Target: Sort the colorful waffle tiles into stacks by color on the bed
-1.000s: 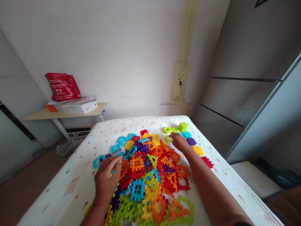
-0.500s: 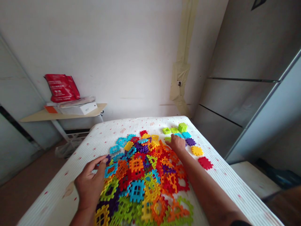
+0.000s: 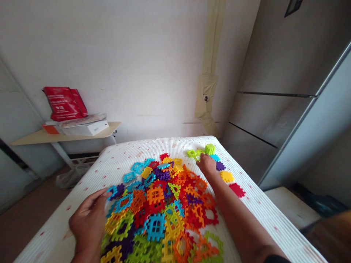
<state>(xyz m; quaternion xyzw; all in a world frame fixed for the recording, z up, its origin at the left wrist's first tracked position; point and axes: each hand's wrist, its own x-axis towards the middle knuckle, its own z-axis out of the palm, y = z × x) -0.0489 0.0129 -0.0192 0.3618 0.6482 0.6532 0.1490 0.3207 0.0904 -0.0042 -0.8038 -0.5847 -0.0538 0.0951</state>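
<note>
My left hand [image 3: 89, 219] is at the left edge of a heap of plastic interlocking tiles [image 3: 156, 226]. Its thumb and fingers pinch the edge of a blue tile [image 3: 112, 191], beside a purple tile [image 3: 120, 190]. Farther off, my right hand [image 3: 207, 165] curls over a green tile [image 3: 197, 157], its fingertips partly hidden. Close to it lie another green openwork tile [image 3: 191, 153] and a stack of green tiles [image 3: 210, 148]. A blue tile [image 3: 215, 157], a purple tile [image 3: 220, 166], a yellow tile [image 3: 227, 176] and a red tile [image 3: 237, 190] form a line beside my right forearm.
A white ribbed, red-spotted cloth [image 3: 120, 151] covers the table. At left, a small side table [image 3: 30, 137] carries a white box [image 3: 87, 128] and a red bag [image 3: 63, 104]. A grey cabinet [image 3: 271, 73] stands at the right, near the wall socket [image 3: 205, 98].
My left hand has drawn back to the left, and the blue tile now shows at its fingertips. The right hand has shifted slightly farther away with its green tile. The view has turned a little right.
</note>
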